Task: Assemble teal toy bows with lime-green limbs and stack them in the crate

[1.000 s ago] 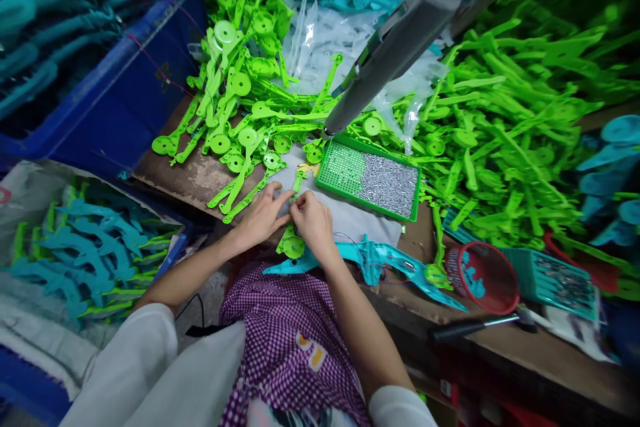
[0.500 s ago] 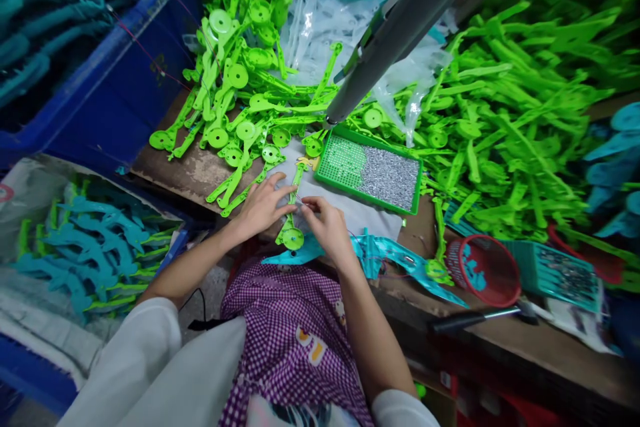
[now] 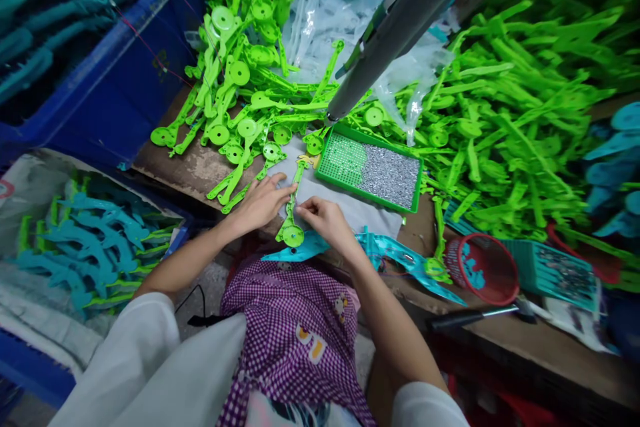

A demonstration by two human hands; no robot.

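Note:
A long bright green plastic part with a round disc at its near end lies on a grey sheet at the table's front edge. My left hand rests flat beside it, fingers stretched out and touching its shaft. My right hand is just right of the part, fingertips pinched together near the shaft; what they hold is too small to make out. A teal plastic piece lies under the disc end.
A green tray of tiny silver screws sits beyond my hands. Heaps of green parts cover the table left and right. A grey tool arm hangs overhead. A blue crate, a bag of teal parts and a red basket stand nearby.
My right hand has drawn back from the part toward the right. My left hand has flattened out beside the shaft. The view has shifted slightly.

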